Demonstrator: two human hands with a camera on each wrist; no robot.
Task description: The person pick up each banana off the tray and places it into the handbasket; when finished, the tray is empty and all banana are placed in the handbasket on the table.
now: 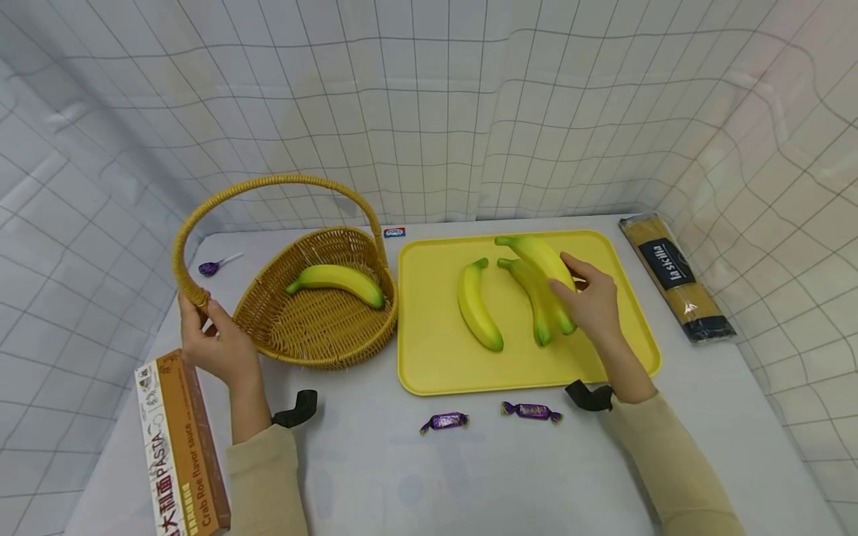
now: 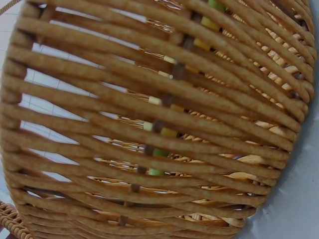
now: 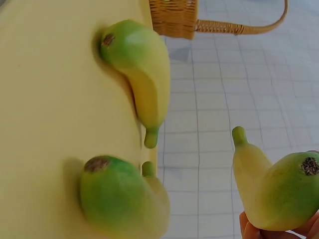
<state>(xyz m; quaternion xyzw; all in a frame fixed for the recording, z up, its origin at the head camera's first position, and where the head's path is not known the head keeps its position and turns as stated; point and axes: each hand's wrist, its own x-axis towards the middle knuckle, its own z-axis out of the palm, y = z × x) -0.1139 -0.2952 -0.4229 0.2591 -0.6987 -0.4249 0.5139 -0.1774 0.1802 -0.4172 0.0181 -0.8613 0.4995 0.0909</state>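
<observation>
In the head view, my left hand (image 1: 221, 342) grips the handle of a wicker basket (image 1: 315, 335) near its left base. One banana (image 1: 338, 281) lies inside the basket. My right hand (image 1: 591, 298) holds a banana (image 1: 546, 260) above the right part of a yellow tray (image 1: 442, 372). Beneath it another banana (image 1: 532, 298) lies on the tray, partly covered by the held one. A further banana (image 1: 477, 305) rests near the tray's middle. Close up, the right wrist view shows the held banana (image 3: 279, 194) in my fingers, apart from the tray's bananas; the left wrist view shows the basket's woven side (image 2: 149, 114).
A pasta box (image 1: 181, 447) lies at the left, near my left forearm. Two purple wrapped candies (image 1: 447, 421) lie in front of the tray. A lollipop (image 1: 209, 268) is left of the basket, a small blue-red packet (image 1: 394, 232) behind. A noodle pack (image 1: 677, 275) lies at the right.
</observation>
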